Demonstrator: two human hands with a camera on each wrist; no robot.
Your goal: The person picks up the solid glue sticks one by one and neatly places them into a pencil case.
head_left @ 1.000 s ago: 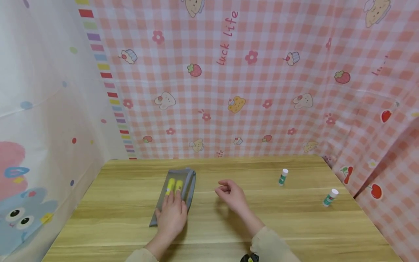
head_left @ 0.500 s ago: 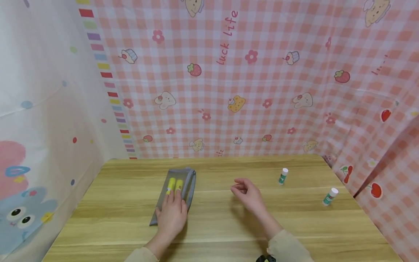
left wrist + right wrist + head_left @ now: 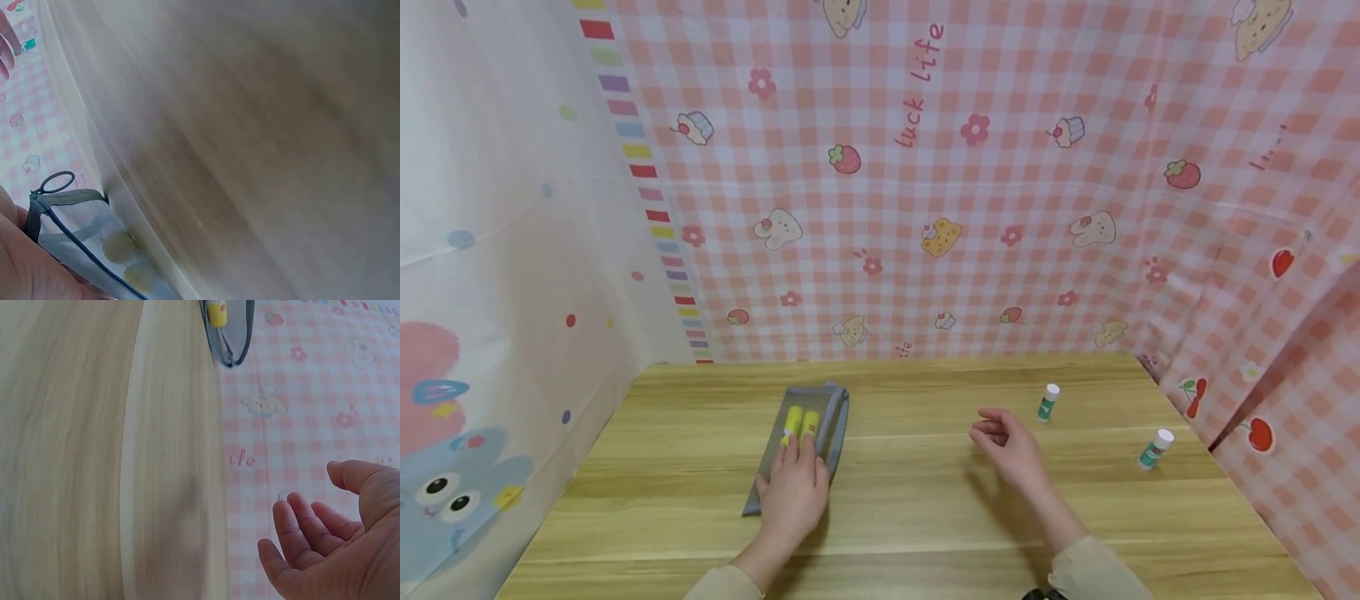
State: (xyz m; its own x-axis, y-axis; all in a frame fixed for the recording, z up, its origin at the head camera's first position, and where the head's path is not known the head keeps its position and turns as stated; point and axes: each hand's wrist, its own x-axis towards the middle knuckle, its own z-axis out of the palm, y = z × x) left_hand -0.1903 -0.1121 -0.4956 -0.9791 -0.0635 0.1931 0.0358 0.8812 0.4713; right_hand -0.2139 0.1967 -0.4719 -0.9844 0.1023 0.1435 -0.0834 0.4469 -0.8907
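Note:
My left hand (image 3: pixel 793 493) rests with extended fingers on a grey mesh zip pouch (image 3: pixel 803 395) at the left of the table. Two yellow sticks with rounded ends (image 3: pixel 792 422) show just past the fingertips, seemingly inside the pouch; their lower parts are hidden. In the left wrist view, rounded yellowish shapes (image 3: pixel 120 247) appear through the mesh. Held above the table right of centre, my right hand (image 3: pixel 1015 454) has loosely bent fingers and nothing in them, as the right wrist view confirms. Nearest to it stands a green glue stick with a white cap (image 3: pixel 1048 403).
Another white-capped green glue stick (image 3: pixel 1155 450) stands farther right, near the table's right edge. The wooden table (image 3: pixel 902 517) ends at a pink checked cloth (image 3: pixel 880 283) behind. A pale printed cloth (image 3: pixel 595 250) hangs on the left.
My right hand has moved steadily right, away from the pouch and closer to the green glue sticks. The left hand and the pouch have stayed in place.

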